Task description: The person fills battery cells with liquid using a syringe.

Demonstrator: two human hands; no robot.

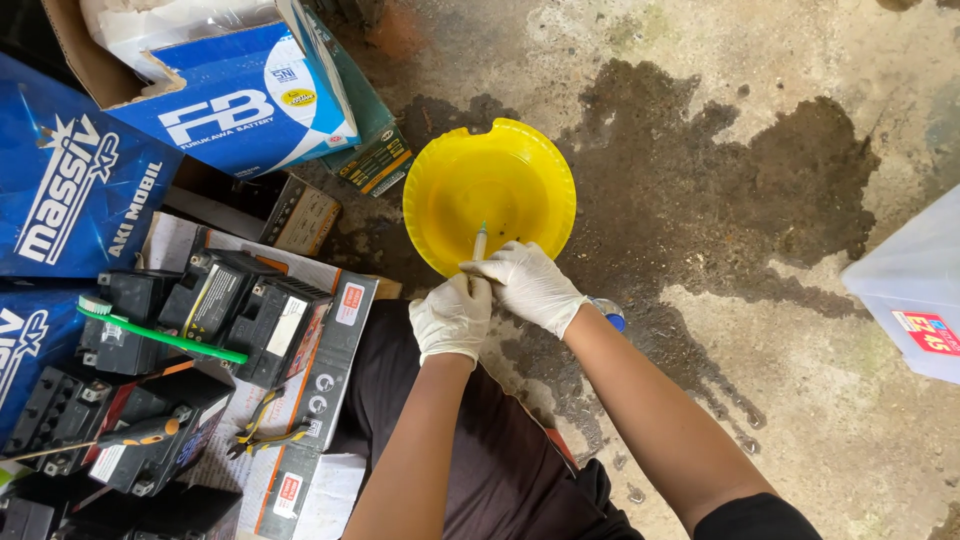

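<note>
Both of my hands wear white gloves and meet over the near rim of a yellow plastic bowl (520, 165) on the concrete floor. My right hand (527, 284) pinches a thin syringe-like tube (480, 241) whose tip points down into the bowl. My left hand (452, 316) is closed around the lower end of the same tube, touching the right hand. A small blue-capped object (612, 318) peeks out behind my right wrist.
Several small black batteries (215, 300) lie on flattened cardboard at left, with a green toothbrush (160, 335) across them, pliers (262, 425) and a screwdriver (140, 432). Blue cartons (230, 100) stand at top left. A white canister (915, 285) sits at right. A dark wet stain (700, 190) spreads over the floor.
</note>
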